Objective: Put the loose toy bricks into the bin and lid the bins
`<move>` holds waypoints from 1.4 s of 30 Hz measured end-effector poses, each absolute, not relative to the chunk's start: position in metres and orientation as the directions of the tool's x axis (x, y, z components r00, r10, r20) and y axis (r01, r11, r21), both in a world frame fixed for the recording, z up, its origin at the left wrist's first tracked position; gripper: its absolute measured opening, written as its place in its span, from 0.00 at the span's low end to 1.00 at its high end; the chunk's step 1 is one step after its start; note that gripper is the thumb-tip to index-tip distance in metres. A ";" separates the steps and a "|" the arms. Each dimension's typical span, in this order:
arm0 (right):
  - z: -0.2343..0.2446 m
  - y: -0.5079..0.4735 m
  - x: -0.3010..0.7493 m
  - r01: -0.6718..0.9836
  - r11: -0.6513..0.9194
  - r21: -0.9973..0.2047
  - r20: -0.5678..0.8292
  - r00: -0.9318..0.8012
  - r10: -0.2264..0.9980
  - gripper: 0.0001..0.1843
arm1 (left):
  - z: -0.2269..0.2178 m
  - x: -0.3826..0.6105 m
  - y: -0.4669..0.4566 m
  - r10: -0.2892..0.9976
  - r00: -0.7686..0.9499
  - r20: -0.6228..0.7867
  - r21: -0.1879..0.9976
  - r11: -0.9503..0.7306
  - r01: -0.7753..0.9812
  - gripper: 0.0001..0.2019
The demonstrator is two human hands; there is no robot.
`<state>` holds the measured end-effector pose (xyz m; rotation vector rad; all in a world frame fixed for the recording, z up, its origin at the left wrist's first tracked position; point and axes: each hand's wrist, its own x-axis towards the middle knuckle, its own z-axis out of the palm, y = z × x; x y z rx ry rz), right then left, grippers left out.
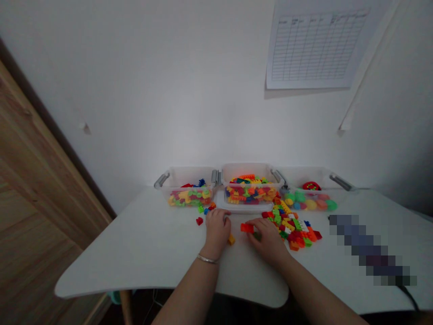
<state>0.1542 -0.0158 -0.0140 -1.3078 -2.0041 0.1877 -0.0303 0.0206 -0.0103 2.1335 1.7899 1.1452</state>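
My right hand is closed with thumb and fingers on an orange-red toy building brick, just above the white table. A dark green piece shows by its fingers; whether it is held I cannot tell. Left of it, my left hand reaches over the table, fingers bent, with a gap between thumb and forefinger and nothing visible there. A yellow brick lies close beside this hand. To its other side are a red brick and a few small green, blue and orange bricks.
A loose heap of coloured bricks spreads right of my right hand. Behind stand a left bin, a middle bin with bricks, and a right bin with coloured balls. A pixelated long object lies at the right.
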 end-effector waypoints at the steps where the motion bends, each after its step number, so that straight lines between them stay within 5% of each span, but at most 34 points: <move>1: -0.014 -0.014 0.156 0.721 0.479 -0.501 0.512 -0.199 0.836 0.12 | -0.010 -0.030 0.020 0.889 0.006 0.458 0.541 -0.285 0.791 0.12; 9: 0.012 0.010 0.174 0.626 0.444 -0.641 0.642 0.121 0.757 0.09 | -0.006 -0.028 0.018 0.897 0.046 0.440 0.516 -0.295 0.804 0.12; 15: 0.056 0.038 0.185 0.691 0.441 -0.573 0.704 0.140 0.696 0.12 | -0.007 -0.028 0.018 0.896 0.077 0.437 0.500 -0.313 0.807 0.11; 23: 0.081 0.082 0.189 0.888 0.132 -0.440 0.617 0.192 0.763 0.14 | -0.004 -0.027 0.017 0.903 0.076 0.422 0.501 -0.303 0.811 0.11; 30: 0.085 0.090 0.188 0.959 0.036 -0.281 0.522 0.122 0.844 0.20 | -0.007 -0.028 0.018 0.898 0.078 0.433 0.499 -0.311 0.809 0.11; 34: 0.085 0.091 0.190 0.983 0.059 -0.174 0.506 0.037 0.862 0.21 | -0.008 -0.029 0.018 0.895 0.087 0.437 0.494 -0.320 0.808 0.12; 42: 0.071 0.074 0.187 0.909 0.268 -0.319 0.699 0.035 0.714 0.19 | -0.006 -0.029 0.019 0.909 0.066 0.411 0.521 -0.294 0.801 0.12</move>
